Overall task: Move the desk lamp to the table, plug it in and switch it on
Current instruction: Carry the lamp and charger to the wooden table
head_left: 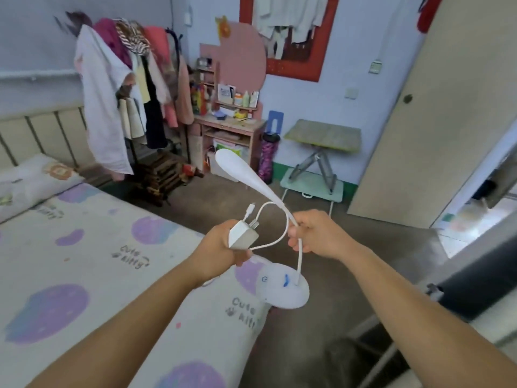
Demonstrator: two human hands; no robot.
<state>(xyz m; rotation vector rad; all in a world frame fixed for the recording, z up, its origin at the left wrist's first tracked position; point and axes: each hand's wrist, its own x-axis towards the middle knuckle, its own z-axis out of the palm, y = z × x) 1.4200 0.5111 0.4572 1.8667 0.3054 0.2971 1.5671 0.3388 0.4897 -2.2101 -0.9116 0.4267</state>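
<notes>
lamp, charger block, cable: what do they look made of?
Lamp: looks like white plastic, matte base and head; the thin neck curves, so probably a flexible rubbery sleeve. Right hand grips the neck.
Charger: hard white plastic by its sharp flat faces, slightly glossy. Left hand holds it.
Cable: smooth white, bends in a soft loop, likely rubber or PVC; its free plug tip looks metallic.

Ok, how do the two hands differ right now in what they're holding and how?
The left hand wraps around a white power adapter with its looped cable; the right hand grips the lamp's thin neck. The left hand's load is blocky, while the right's is slender, with the round base hanging below. Both are held in the air.
</notes>
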